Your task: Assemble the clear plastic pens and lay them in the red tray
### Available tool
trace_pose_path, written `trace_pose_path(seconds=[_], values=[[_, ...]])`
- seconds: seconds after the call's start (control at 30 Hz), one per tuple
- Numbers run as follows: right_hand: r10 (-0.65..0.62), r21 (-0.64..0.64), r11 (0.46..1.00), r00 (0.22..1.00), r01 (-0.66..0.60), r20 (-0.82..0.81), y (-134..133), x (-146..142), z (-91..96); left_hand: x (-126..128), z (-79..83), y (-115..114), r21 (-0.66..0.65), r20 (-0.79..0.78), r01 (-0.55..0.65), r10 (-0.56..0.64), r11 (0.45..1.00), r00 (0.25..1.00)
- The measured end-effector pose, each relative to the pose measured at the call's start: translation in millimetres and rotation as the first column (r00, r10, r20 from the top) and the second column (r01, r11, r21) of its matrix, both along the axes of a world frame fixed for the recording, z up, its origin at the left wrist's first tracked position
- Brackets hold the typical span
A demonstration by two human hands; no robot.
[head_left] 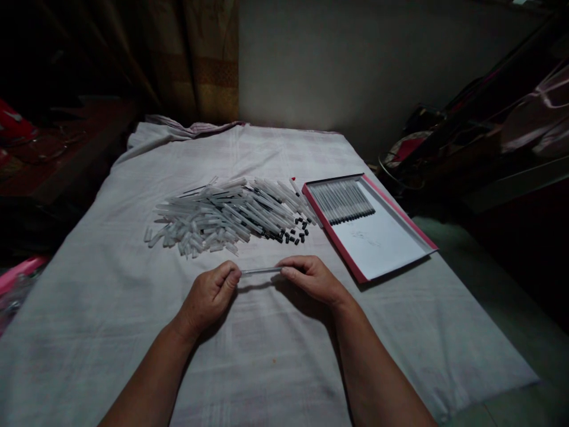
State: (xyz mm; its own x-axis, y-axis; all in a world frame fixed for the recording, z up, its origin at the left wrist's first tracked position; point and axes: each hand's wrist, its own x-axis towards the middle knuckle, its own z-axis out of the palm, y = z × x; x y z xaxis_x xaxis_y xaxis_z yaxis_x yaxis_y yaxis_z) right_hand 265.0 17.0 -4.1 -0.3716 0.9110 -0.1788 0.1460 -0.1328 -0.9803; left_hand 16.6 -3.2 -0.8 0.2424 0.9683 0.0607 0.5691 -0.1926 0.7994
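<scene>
Both my hands hold one clear plastic pen (261,271) level above the white cloth. My left hand (208,296) pinches its left end with closed fingers. My right hand (311,276) is closed round its right end. Just beyond them lies a pile of clear pens and caps (222,214), with small black end pieces (296,232) scattered at its right edge. To the right sits a shallow red-edged box (382,237), holding a row of finished pens (344,201) at its far end.
The white cloth (267,356) covers a table that drops off at the right edge. A curtain (195,59) and a grey wall stand behind. Dark cluttered items and bags (489,130) lie at the right; a pink object (18,273) shows at the left.
</scene>
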Motion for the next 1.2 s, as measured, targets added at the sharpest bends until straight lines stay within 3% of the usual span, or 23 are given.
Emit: trace_pose_path(seconds=[0.3, 0.83, 1.2], values=[[0.011, 0.103, 0.994, 0.997, -0.019, 0.07, -2.3, -5.6, 0.3, 2.0, 4.0, 1.3, -0.049, -0.043, -0.041, 0.039, 0.998, 0.998], [0.064, 0.142, 0.987, 0.99, -0.082, 0.129, -2.8, -6.9, 2.4, 1.8, 2.7, 2.4, -0.091, -0.036, -0.054, 0.051, 0.994, 0.998], [0.012, 0.188, 0.981, 0.991, -0.038, 0.137, -1.2, -12.8, -0.4, 0.5, -2.3, 5.5, -0.141, 0.128, -0.091, 0.109, 0.986, 0.986]])
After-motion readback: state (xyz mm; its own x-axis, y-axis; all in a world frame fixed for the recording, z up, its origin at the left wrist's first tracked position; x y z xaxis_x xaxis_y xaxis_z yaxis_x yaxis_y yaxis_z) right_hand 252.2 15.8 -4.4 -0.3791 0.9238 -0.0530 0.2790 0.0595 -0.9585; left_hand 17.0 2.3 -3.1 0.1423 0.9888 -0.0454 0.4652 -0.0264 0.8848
